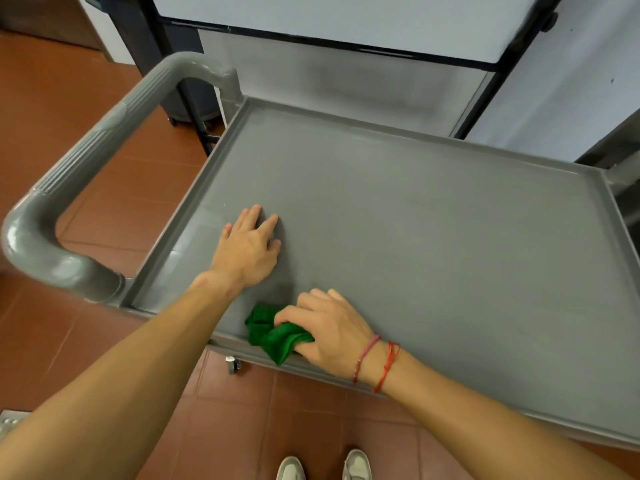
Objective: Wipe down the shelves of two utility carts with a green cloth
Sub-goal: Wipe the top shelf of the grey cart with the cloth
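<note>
A grey plastic utility cart fills the view, its top shelf (398, 209) bare with a raised rim. My left hand (247, 249) lies flat on the shelf near its left end, fingers spread, holding nothing. My right hand (329, 332) grips a bunched green cloth (275, 336) at the shelf's near rim, just below the left hand. The cloth hangs partly over the rim. Only this one cart is recognisable; its lower shelves are hidden beneath the top one.
The cart's curved grey handle (69, 174) loops out at the left. A white board on a black wheeled frame (346, 26) stands right behind the cart. Red-brown floor tiles (114, 168) surround it; a caster (233, 365) and my shoes (356, 465) show below.
</note>
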{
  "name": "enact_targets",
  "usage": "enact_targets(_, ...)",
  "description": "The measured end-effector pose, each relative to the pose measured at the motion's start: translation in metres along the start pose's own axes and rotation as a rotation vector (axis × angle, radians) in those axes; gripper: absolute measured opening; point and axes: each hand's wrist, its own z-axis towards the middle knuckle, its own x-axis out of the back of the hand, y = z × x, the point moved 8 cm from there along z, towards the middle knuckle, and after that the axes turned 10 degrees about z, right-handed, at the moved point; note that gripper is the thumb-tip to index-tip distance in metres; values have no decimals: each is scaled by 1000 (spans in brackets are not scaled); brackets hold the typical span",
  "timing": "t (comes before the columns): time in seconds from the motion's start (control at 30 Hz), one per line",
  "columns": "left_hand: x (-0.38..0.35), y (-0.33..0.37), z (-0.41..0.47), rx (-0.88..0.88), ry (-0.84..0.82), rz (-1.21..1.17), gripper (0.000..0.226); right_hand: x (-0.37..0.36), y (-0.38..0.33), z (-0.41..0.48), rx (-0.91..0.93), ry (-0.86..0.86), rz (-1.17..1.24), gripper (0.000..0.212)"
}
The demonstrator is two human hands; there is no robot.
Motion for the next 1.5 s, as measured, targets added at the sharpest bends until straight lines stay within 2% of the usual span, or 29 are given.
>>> enact_targets(0.1,-3,9,-49,-6,61,-140,55,-1,-2,1,20,3,-22,32)
enact_targets(0.2,-13,10,-87,64,76,-233,49,1,-4,-2,37,-6,-40,34)
enact_targets(0.37,-18,13,-99,17,155,-100,69,19,15,-29,20,-67,-63,35)
enact_targets(0.57,-18,16,-99,57,178,-128,57,65,71,-96,-158,6,-75,32)
enact_targets(0.7,-17,22,-99,111,219,-178,49,57,66,-95,-213,46,-81,33)
enact_targets(0.8,-17,22,-98,141,236,-160,43,39,45,-72,-181,88,-90,34)
enact_targets(0.97,-17,22,-98,129,222,-168,50,17,9,-39,-100,141,-82,28)
enact_targets(1.1,-18,23,-97,136,226,-135,41,28,24,-61,-38,121,-101,30)
enact_targets(1.33,-18,27,-99,125,227,-99,54,65,69,-125,-184,155,-128,37)
enact_targets(1.5,-20,29,-98,114,226,-52,55,56,61,-117,-231,220,-106,36)
